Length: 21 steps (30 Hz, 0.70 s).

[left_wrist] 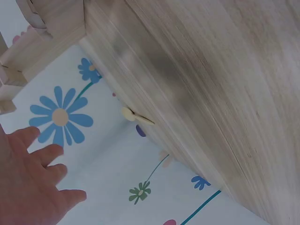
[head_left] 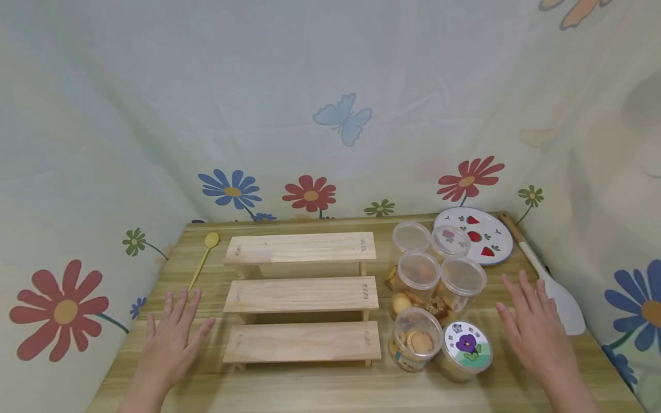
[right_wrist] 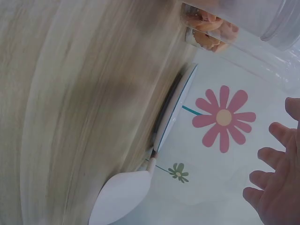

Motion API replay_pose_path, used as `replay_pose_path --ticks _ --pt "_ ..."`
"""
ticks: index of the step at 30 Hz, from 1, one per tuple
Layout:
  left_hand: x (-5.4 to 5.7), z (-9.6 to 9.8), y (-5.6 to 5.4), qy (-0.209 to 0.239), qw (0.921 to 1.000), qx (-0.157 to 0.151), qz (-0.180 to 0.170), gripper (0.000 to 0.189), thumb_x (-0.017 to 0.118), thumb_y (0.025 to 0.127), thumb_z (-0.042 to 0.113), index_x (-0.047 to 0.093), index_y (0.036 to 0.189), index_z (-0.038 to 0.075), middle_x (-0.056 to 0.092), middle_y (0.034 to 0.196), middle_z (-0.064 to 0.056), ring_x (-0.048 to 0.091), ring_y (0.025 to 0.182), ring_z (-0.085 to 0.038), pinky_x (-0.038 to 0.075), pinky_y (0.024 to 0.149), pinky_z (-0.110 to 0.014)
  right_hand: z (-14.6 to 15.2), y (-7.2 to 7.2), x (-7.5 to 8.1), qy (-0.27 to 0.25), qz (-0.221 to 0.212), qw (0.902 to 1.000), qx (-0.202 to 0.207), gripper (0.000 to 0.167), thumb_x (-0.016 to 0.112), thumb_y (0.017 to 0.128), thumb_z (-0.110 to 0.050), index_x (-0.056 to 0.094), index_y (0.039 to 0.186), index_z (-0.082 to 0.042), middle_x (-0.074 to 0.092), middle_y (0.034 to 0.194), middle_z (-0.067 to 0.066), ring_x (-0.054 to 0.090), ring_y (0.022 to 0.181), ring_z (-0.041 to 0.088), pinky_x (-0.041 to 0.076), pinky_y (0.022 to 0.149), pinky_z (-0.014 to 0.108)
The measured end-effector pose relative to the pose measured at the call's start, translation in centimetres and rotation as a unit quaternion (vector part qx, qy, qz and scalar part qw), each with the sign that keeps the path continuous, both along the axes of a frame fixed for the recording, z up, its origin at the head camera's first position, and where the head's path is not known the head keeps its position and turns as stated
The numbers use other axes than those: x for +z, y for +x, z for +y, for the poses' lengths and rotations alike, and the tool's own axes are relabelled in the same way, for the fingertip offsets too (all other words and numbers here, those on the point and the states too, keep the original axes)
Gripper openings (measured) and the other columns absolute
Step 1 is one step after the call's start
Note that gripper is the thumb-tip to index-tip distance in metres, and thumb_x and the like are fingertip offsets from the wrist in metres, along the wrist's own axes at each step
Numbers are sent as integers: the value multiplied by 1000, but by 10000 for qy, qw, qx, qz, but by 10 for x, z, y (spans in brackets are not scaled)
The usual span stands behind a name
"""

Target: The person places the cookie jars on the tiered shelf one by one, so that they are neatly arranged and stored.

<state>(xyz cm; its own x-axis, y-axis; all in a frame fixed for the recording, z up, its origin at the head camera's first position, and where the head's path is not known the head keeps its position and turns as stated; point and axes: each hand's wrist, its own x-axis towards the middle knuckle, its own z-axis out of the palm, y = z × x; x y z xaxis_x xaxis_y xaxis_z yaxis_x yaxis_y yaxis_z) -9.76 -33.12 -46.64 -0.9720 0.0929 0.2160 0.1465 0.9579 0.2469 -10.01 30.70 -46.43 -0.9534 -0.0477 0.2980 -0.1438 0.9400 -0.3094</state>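
Note:
My left hand (head_left: 172, 338), fingers spread, is over the table's left side and holds nothing. Just beyond its fingertips lies a yellow long-handled spoon (head_left: 204, 252). A three-tiered wooden stand (head_left: 302, 295) occupies the middle, right of that hand. On the opposite side, my right hand (head_left: 537, 330) also has its fingers spread, with nothing in it. It is between a white spatula (head_left: 560, 301) and a group of clear plastic jars (head_left: 418, 269), several with cookies inside. Nearest that hand is a jar with a printed purple-flower lid (head_left: 467, 344). Both wrist views show the hands raised off the table.
A white oval plate (head_left: 501, 238) with red fruit pictures lies at the back right, partly behind the jars. The spatula's wooden handle reaches alongside it. Flower-printed cloth (head_left: 289, 143) hangs around the wooden table (head_left: 310, 390) at the back and sides.

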Motion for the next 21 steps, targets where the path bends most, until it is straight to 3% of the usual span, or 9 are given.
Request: replay_pose_path --ticks 7,10,14,21 --pt "2 -1 4 301 9994 149 -52 68 43 102 42 11 156 14 14 155 -25 8 140 -44 -13 108 -59 -4 0 9 -84 -9 9999 -62 60 40 104 -35 21 153 -6 -1 158 19 -14 140 38 -7 107 63" --pt "4 0 7 774 9967 222 -85 66 44 103 40 14 155 13 20 154 -24 21 136 -49 5 109 -64 -7 -1 14 -165 72 9998 -77 58 39 105 -34 23 151 -3 1 158 19 -12 141 39 -7 108 62" --pt "7 4 9 1626 9860 273 -262 62 44 103 39 20 154 12 30 149 -26 32 128 -52 28 99 -68 -13 0 22 -457 241 9987 -17 59 40 105 -32 23 151 -1 6 158 20 -5 142 40 -6 111 58" --pt "5 14 15 2462 9664 122 -725 59 40 105 35 26 150 1 38 146 -24 41 126 -45 37 94 -64 -29 1 31 -1203 361 9916 303 66 49 102 -30 18 153 -3 15 155 24 8 141 44 3 113 56"
